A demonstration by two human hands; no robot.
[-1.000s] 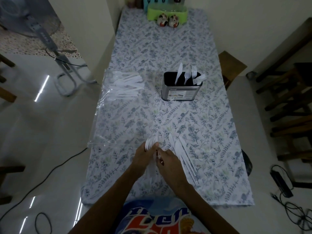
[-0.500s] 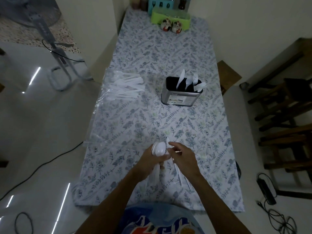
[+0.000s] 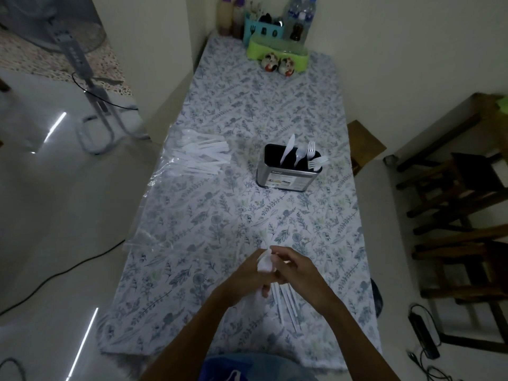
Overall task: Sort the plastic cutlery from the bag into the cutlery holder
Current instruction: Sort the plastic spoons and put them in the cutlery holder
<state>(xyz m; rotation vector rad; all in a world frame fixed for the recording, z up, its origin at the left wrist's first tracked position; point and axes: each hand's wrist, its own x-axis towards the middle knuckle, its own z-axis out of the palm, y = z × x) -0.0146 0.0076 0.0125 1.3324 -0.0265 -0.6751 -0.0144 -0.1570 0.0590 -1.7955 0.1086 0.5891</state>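
A dim room with pale walls and a glossy light floor; a long table (image 3: 264, 111) covered in a blue floral cloth runs away from the viewer. At its far end stand bottles, a teal caddy (image 3: 262, 30), a lime-green tray (image 3: 277, 50) and two small round figurines (image 3: 277, 66). A pedestal fan (image 3: 79, 64) stands on the floor to the left; dark wooden chairs (image 3: 453, 193) stand to the right.

The cutlery holder (image 3: 288, 174), a metal box with a dark interior, sits upright right of the table's centre. It contains a white knife (image 3: 287, 148), a spoon (image 3: 299, 156) and two forks (image 3: 314, 158), handles down. Its front label carries printed text, too small and blurred to read.

The clear plastic bag (image 3: 176, 188) lies flat along the table's left edge, with a pile of white cutlery (image 3: 204, 158) at its far end.

Near the front edge, the left hand (image 3: 247, 276) grips a bunch of white plastic spoons (image 3: 265, 264), bowls upward, fingers curled round the handles. The right hand (image 3: 299, 273) is pressed against it, fingers curled at the same bunch; whether it pinches a piece cannot be told. Several white knives (image 3: 287, 305) lie on the cloth just below the hands.

The garment at bottom shows partial lettering, unreadable.
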